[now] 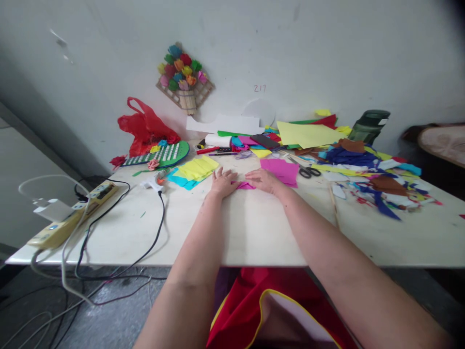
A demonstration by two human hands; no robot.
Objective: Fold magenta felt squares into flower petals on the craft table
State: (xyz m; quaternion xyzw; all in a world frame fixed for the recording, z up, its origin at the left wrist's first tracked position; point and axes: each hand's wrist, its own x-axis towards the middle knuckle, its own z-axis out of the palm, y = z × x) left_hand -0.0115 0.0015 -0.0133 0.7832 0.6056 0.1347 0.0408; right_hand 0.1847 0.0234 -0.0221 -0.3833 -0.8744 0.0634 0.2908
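A small folded piece of pink paper (245,185) lies on the table between my two hands, partly covered by them. My left hand (223,183) rests flat at its left end, fingers spread and the thumb side touching the paper. My right hand (264,181) holds the other end, its fingers bent together over the edge. Just behind the right hand is a larger pink sheet (285,170). Yellow paper (197,167) sits over blue paper (184,180) to the left of my left hand.
Black scissors (309,172) lie right of the pink sheet, before a heap of paper scraps (385,186). A white glue gun (152,184) with a cord is on the left, near a power strip (72,218). A green bottle (368,127) stands at the back right.
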